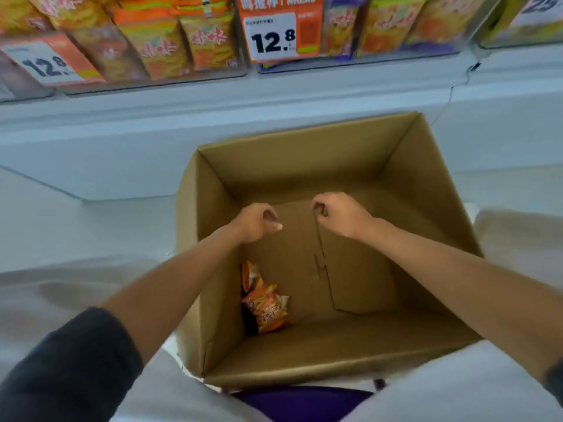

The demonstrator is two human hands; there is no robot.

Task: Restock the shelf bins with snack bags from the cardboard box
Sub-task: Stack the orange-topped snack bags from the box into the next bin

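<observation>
An open cardboard box [304, 147] stands on the floor between my knees, below the shelf. Two orange snack bags lie at its bottom left: one [268, 310] flat, another [250, 275] leaning against the left wall. My left hand [254, 222] and my right hand [339, 213] hover inside the box above its floor, side by side, fingers curled, holding nothing. Clear shelf bins [152, 77] above are filled with yellow and orange snack bags [210, 41].
Price tags reading 12.8 hang on the bin fronts [274, 38] and at the left [48, 67]. A white shelf ledge [274, 102] runs under the bins. Pale floor [76, 226] surrounds the box. My light trousers frame the bottom corners.
</observation>
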